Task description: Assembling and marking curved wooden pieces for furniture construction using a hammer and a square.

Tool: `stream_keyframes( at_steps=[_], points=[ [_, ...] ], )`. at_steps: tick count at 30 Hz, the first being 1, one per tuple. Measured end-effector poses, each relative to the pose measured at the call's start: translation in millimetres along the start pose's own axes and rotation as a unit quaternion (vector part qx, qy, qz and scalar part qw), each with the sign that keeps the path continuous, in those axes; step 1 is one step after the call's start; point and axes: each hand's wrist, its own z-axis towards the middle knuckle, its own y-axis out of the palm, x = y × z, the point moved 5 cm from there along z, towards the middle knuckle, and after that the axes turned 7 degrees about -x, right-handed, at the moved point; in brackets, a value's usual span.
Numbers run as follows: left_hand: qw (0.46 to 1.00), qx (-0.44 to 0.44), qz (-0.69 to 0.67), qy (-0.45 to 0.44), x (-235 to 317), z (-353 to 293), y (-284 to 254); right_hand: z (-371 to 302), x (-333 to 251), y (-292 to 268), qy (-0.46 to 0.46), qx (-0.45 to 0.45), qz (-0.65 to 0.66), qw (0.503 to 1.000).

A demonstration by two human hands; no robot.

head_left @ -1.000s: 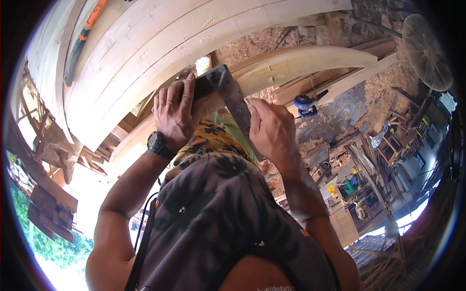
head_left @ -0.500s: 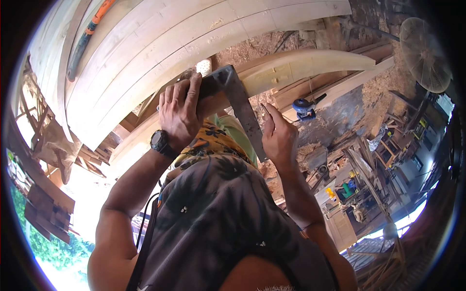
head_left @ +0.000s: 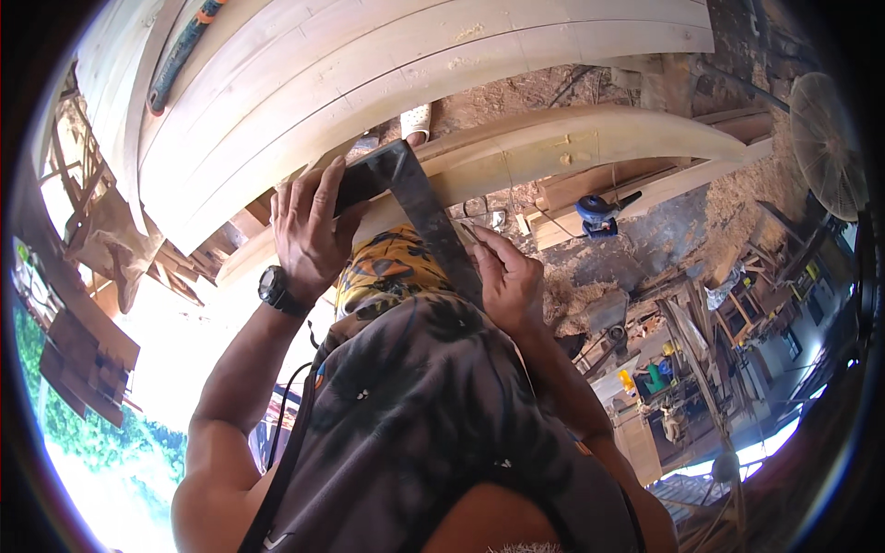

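Observation:
A dark L-shaped carpenter's square (head_left: 426, 207) lies across a long, pale, curved timber (head_left: 553, 147) in front of my body. My left hand (head_left: 309, 226), with a watch at the wrist, is closed on the square's thick arm and presses it against the timber. By the square's long blade is my right hand (head_left: 510, 279), its fingers pinched round a thin pencil-like stick (head_left: 468, 224). The stick's tip is close to the blade's edge; whether it touches the timber I cannot tell.
Beyond the timber rises a broad surface of curved planks (head_left: 369, 55), with a teal-and-orange bar (head_left: 180, 60) on it. At right, a blue power tool (head_left: 599, 212) sits on a board, near a standing fan (head_left: 828, 143). Shavings and scrap wood litter the ground.
My left hand and the square sit slightly further left and lower in the picture. My right hand has come left and down with the stick, staying beside the blade. The whole view has shifted somewhat.

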Motion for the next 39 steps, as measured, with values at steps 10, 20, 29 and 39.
stream_keyframes(
  at_steps=[10,20,29,39],
  points=[
    [0.999,-0.001,0.015,0.048,12,12,17,-4,17,-15,0.047,0.000,0.051,0.998],
    [0.998,0.003,0.039,0.046,12,10,21,28,-39,-15,-0.168,0.083,-0.107,0.977],
    [0.999,-0.015,0.023,0.027,12,10,21,45,-44,2,-0.234,0.107,-0.187,0.948],
    [0.999,-0.016,0.023,0.035,14,11,17,48,-49,7,-0.264,0.129,-0.204,0.934]
  ],
)
